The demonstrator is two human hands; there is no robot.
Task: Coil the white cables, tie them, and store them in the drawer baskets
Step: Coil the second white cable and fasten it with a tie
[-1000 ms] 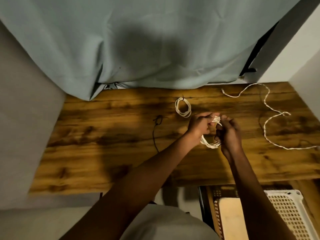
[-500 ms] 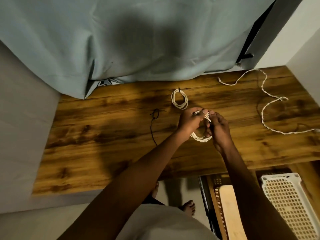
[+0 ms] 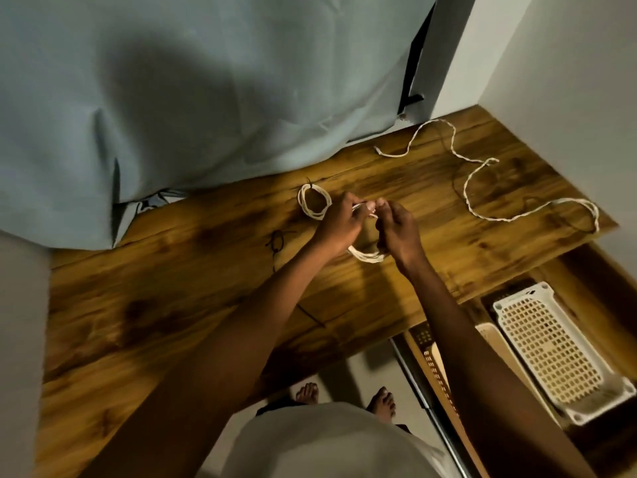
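Wooden worktop [image 3: 172, 339] carries both hands: left hand [image 3: 339, 224] and right hand [image 3: 400, 232] pinch the coiled white cable [image 3: 367, 257] between them. Tying likely goes best if the loops stay bunched and the tie is cinched at the fingertips; an open drawer basket [image 3: 551, 346] waits near the right forearm.

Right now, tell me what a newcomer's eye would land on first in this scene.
First, the left hand and right hand pinching a white cable coil above the middle of the wooden desk. Next, a finished coil lying just behind the left hand, and a loose white cable snaking across the desk's far right. Below the desk's right edge, a white perforated basket sits in the open drawer.
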